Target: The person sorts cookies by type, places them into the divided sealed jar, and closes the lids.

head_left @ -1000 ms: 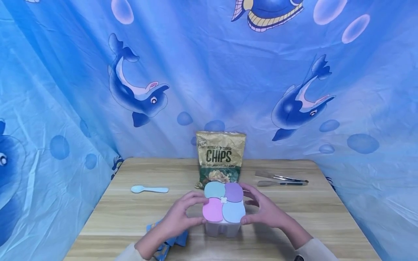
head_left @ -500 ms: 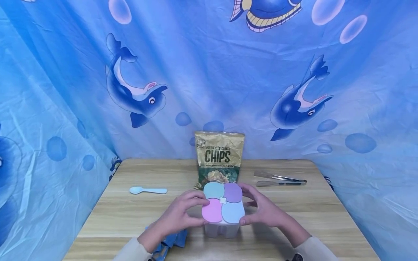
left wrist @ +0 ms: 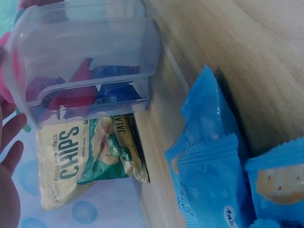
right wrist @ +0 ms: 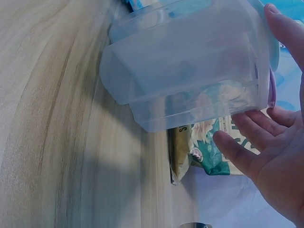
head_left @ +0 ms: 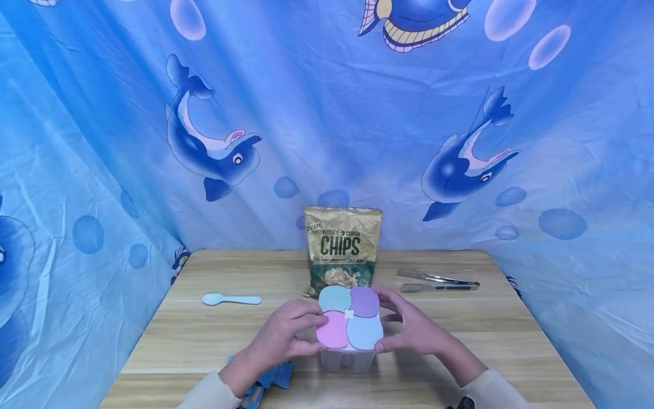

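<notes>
I see the left hand (head_left: 286,334) and right hand (head_left: 415,328) clasping the translucent box (head_left: 359,361) on the surface (head_left: 174,341); 4 lids (head_left: 365,334) look closed, a red packet (left wrist: 78,92) sits inside, blue cracker packets (left wrist: 209,175) seem left out.

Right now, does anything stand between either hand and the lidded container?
Nothing visible does: the left hand and right hand touch the lid of the container from opposite sides. The blue packets lie to its left and the chip bag stands behind it, neither in between.
</notes>
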The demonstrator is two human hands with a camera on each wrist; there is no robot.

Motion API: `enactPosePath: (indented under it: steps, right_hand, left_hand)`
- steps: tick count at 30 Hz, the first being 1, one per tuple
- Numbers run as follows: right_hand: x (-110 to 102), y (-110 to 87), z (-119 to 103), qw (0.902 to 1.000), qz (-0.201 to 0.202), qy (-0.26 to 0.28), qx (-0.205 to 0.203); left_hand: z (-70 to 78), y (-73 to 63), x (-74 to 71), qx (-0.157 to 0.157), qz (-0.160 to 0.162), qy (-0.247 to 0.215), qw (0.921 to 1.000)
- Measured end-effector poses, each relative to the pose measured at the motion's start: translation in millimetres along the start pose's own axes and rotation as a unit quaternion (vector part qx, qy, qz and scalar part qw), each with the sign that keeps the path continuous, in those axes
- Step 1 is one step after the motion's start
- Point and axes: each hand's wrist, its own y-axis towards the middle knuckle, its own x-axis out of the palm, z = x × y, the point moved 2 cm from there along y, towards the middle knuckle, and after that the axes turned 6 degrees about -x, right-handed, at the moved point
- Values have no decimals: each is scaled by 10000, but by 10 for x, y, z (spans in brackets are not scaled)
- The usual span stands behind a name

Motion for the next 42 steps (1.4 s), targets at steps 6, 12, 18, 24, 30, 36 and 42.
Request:
enactPosePath:
  steps: [6,12,18,24,30,36,42]
  right_hand:
    - [22,3,4,9999,8,7,102]
    - [36,10,9,9997,-22,102,218]
    - [11,-5,24,9996,-113,90,246]
    - [-7,-5,9,9997,-219,1,146]
    - [-7,-1,-14,9996,-271,29,99]
    - [-16,-4,-28,9996,-250,-21,124]
    - [-14,-9,-4,9997,-225,59,123]
  left_hand:
    - [24,25,-5,0,311,21,9995]
    - [47,84,-40,-866,46,-484,9951]
    - [1,166,-86,-2270,-267,-1196,9661]
    - [-34,291,-96,-3119,-533,-1554,9358]
    - [-28,385,-63,-3684,-819,-1866,9070]
    - [-3,425,-63,-3979,-881,-1949,8921]
    - [11,317,-98,-3642,-931,-2016,9044]
